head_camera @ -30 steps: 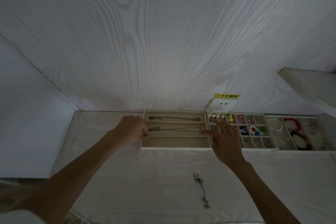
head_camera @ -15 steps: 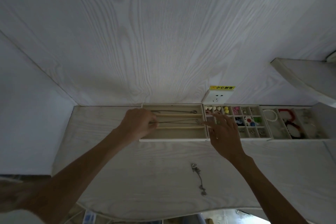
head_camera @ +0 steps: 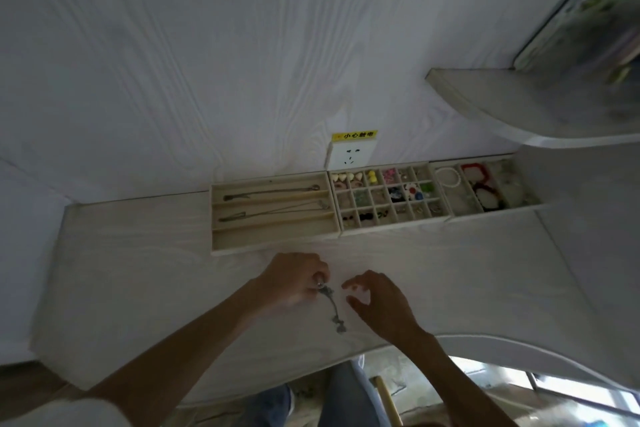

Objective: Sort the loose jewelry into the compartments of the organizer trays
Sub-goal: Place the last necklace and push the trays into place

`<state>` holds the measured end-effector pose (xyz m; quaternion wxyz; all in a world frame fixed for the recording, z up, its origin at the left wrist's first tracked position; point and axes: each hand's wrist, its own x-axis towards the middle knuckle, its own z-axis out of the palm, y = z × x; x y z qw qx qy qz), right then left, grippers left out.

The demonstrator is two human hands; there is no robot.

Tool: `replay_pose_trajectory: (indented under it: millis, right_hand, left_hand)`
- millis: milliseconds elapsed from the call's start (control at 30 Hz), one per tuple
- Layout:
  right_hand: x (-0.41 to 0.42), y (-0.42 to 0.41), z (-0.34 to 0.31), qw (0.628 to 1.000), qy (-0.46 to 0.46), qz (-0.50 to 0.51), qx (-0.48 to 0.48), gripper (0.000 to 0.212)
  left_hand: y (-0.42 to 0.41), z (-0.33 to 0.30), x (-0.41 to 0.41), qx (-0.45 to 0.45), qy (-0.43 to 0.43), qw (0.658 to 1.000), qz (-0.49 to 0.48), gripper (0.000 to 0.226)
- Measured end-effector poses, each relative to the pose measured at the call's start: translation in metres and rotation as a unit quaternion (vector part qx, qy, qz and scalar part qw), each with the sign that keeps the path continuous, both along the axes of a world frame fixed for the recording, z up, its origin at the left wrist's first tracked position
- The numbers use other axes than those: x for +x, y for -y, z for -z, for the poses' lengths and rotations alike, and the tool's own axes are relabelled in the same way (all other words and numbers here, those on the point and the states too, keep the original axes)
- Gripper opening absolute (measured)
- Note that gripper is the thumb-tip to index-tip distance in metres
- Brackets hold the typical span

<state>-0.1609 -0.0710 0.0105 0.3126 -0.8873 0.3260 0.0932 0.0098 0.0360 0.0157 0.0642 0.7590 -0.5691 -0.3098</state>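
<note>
A loose metal chain [head_camera: 334, 310] lies on the pale desk [head_camera: 138, 270] near its front edge. My left hand [head_camera: 292, 282] pinches the chain's upper end. Just to the right of the chain, my right hand [head_camera: 377, 302] hovers with fingers curved and holding nothing. Three beige organizer trays stand against the wall. The long-slot tray [head_camera: 277, 246] has a necklace in each of its two far slots; its near slot looks bare. The grid tray [head_camera: 393, 227] holds small coloured pieces. The right tray [head_camera: 498, 210] holds bracelets.
A wall socket [head_camera: 350, 154] with a yellow label sits above the trays. A curved white shelf [head_camera: 502, 107] juts out at upper right. The desk's front edge curves in below my right arm.
Both hands have drawn back from the long-slot tray to the loose chain near the front edge. The left hand now pinches its upper end. The camera view has shifted.
</note>
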Motion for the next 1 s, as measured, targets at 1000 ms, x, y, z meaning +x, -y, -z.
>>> replay_pose_trajectory:
  millis: [1000]
  right_hand:
    - [0.058, -0.011, -0.046, 0.976, 0.186, -0.014, 0.114, 0.035]
  left_hand:
    - [-0.040, -0.038, 0.032, -0.093, -0.333, 0.894, -0.285, 0.012]
